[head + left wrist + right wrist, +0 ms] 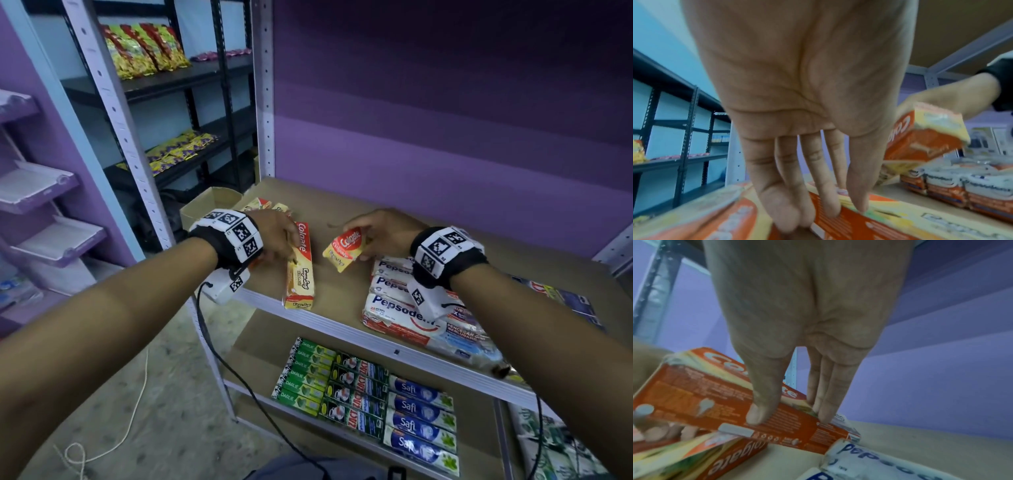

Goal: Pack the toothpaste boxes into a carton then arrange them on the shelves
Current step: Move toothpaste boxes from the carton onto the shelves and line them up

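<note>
**Two Colgate boxes in hand, the carton far behind the left wrist**

Right hand [383,236] in the middle of the head view, pinching a short Colgate box [345,248] — thumb [760,404] on one broad face, the other fingers [826,402] pressed together on the opposite side, as seen from the right wrist. Box lifted clear of the shelf board [342,287] and tilted, its long axis running from upper right to lower left of the frame, just left of the fingers.

Left hand [274,236] at centre-left, fingers straight and close together, tips laid on the long Colgate box [301,267]. Lay flat on the board, long axis nearly vertical in the frame, toward the front edge. No curl round it visible; probably only steadied or pushed.

Open brown carton [205,205] behind the left wrist, toward centre-left, beside the shelf post. Inside hidden — contents impossible to tell. Left hand clearly nearer to it; for the tilted box, a way across to the left needed.

More yellow boxes [260,204] just beyond the left hand. Wrapped Pepsodent packs [394,308] under the right wrist. On the lower shelf, rows of Darlie boxes [308,373] and Safi boxes [421,418] already lined up.
</note>
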Motion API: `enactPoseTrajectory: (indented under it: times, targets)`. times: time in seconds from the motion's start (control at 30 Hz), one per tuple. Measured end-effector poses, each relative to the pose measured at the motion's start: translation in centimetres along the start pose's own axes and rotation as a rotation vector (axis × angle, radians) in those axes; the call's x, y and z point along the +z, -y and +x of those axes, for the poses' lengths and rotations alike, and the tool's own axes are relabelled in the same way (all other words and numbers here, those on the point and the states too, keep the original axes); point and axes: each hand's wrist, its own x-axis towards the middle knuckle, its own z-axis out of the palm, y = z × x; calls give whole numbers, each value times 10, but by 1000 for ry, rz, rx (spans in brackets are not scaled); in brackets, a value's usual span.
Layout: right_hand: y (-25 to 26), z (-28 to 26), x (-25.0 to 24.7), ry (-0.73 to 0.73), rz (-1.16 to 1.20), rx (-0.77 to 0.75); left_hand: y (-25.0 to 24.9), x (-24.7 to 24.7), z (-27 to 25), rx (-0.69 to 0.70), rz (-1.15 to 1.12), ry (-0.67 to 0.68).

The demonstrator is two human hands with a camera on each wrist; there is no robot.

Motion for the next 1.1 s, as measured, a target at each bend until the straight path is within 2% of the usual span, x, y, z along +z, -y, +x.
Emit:
enactPoseTrajectory:
  times: [0.13,0.2,0.33,0.4,0.53,0.67,0.87,0.97,1.1]
  targets:
    - [-12,-4,-8,-145,92,-4,-1,-16,3,93,165,12]
    - [-17,-6,-8,-188,242,10,-1,-20,7,117,256,31]
    - [-24,-13,-6,-196,536,29,-2,-16,15,197,377,58]
    - [-24,-17,-7,-198,700,41,-3,-8,20,237,425,28]
    - [-27,-23,-10,-225,818,86,-2,2,30,252,474,-5]
    - [-32,-27,-10,-231,868,113,2,0,37,191,430,25]
    - [-39,-31,-9,-314,944,163,-10,5,46,70,329,-23]
    - [-43,-33,-10,-376,989,181,-15,9,49,24,294,-96]
    - [-51,-39,-17,-428,1068,207,-26,9,55,-21,359,-105]
